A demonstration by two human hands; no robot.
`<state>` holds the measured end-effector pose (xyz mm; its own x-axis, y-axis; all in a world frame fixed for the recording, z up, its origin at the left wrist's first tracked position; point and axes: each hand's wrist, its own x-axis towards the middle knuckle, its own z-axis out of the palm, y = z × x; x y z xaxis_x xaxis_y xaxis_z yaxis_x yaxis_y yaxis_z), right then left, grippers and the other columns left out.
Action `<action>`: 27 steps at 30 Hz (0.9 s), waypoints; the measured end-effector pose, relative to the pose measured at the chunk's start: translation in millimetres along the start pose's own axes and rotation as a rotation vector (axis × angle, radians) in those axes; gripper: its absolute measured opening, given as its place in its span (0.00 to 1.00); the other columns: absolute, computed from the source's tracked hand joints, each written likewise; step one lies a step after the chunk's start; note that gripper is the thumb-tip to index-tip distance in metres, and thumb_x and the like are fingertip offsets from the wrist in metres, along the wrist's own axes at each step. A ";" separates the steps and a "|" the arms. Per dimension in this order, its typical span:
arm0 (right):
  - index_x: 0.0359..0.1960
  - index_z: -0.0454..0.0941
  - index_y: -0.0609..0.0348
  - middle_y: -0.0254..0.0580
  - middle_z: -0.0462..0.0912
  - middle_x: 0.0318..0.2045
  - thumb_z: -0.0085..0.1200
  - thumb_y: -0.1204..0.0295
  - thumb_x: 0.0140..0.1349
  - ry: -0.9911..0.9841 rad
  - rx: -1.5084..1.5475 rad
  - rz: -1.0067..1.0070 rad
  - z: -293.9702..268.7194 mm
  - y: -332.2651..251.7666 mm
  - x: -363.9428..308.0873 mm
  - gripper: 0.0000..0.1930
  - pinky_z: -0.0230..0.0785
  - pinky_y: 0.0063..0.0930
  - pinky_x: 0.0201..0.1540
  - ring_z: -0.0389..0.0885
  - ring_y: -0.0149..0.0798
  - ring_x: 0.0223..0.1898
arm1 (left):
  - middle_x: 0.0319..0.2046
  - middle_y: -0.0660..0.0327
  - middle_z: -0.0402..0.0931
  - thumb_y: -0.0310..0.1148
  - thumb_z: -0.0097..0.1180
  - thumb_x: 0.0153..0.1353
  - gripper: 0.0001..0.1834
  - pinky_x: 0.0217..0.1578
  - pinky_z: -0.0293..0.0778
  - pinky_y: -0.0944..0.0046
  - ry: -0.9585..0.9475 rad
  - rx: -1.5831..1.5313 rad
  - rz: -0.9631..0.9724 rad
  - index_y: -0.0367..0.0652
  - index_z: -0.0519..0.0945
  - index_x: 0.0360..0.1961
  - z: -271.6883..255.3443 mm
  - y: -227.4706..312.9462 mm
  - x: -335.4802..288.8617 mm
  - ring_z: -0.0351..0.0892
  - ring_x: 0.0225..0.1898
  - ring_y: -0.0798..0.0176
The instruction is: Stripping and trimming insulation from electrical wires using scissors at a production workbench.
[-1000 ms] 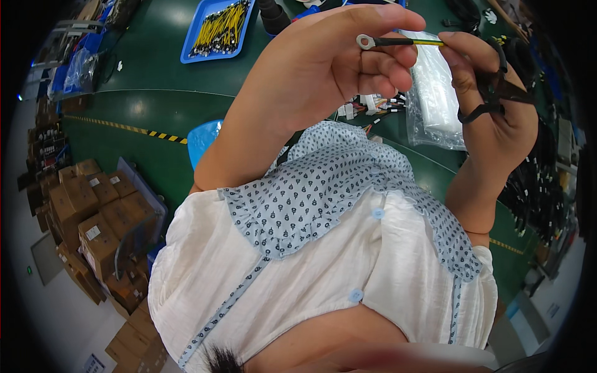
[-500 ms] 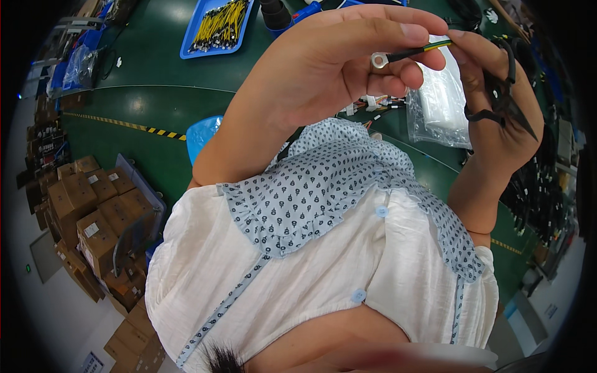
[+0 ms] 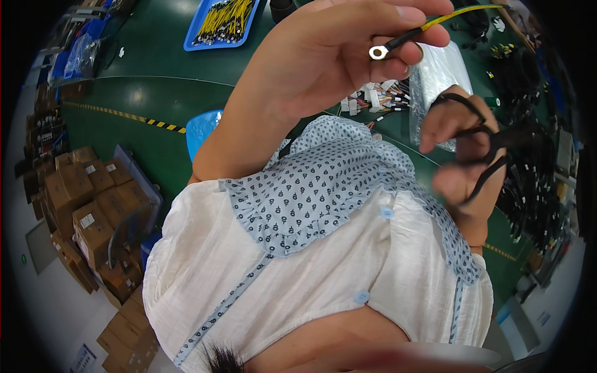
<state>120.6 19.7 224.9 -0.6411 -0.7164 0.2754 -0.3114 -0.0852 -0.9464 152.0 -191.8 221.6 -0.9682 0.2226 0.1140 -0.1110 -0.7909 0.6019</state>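
Raised at the top, my left hand [image 3: 323,56] pinches a yellow-green wire [image 3: 463,10] between thumb and fingers. A silver ring terminal [image 3: 377,53] with a black sleeve [image 3: 401,40] sticks out on the hand's near side. The wire's other end runs off to the right. Lower on the right, my right hand [image 3: 463,127] has its fingers in the black handles of a pair of scissors [image 3: 513,142]. The scissors' handles are spread and partly blurred, with the blades pointing right, away from the wire.
A blue tray [image 3: 214,46] holds many yellow wires [image 3: 225,22] on the green table. Wires with white connectors [image 3: 376,98] lie beside a clear plastic bag [image 3: 443,69]. Black cables [image 3: 528,199] crowd the right side. Cardboard boxes [image 3: 93,205] are stacked on the left.
My right hand has let go of the wire and moved down toward me, its scissors handles now spread apart. My left hand has shifted slightly up, still holding the wire.
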 end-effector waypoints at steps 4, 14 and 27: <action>0.26 0.69 0.62 0.39 0.70 0.24 0.67 0.50 0.46 -0.154 0.020 0.021 8.5 2.5 -3.0 0.27 0.57 0.24 0.33 0.67 0.33 0.27 | 0.42 0.57 0.75 0.32 0.50 0.65 0.26 0.29 0.69 0.75 0.121 0.081 -0.038 0.30 0.63 0.61 2.9 -0.4 -0.5 0.72 0.33 0.73; 0.25 0.72 0.61 0.36 0.72 0.22 0.65 0.73 0.52 -0.197 -0.046 0.124 13.5 -6.7 -0.1 0.11 0.62 0.24 0.28 0.70 0.31 0.24 | 0.43 0.56 0.76 0.33 0.50 0.65 0.27 0.29 0.68 0.75 -0.013 -0.007 -0.018 0.30 0.62 0.62 -3.1 -3.2 -3.5 0.73 0.33 0.74; 0.25 0.72 0.62 0.33 0.72 0.22 0.64 0.74 0.53 -0.182 0.007 0.167 16.0 -5.0 -2.5 0.10 0.61 0.22 0.29 0.69 0.28 0.25 | 0.43 0.57 0.75 0.35 0.51 0.65 0.29 0.33 0.67 0.74 0.172 0.178 -0.032 0.29 0.61 0.63 33.6 12.2 -14.6 0.69 0.33 0.74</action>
<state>134.9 10.9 226.2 -0.5465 -0.8336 0.0805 -0.2060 0.0406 -0.9777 172.3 -185.5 253.9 -0.9905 0.1332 -0.0347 -0.1157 -0.6688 0.7344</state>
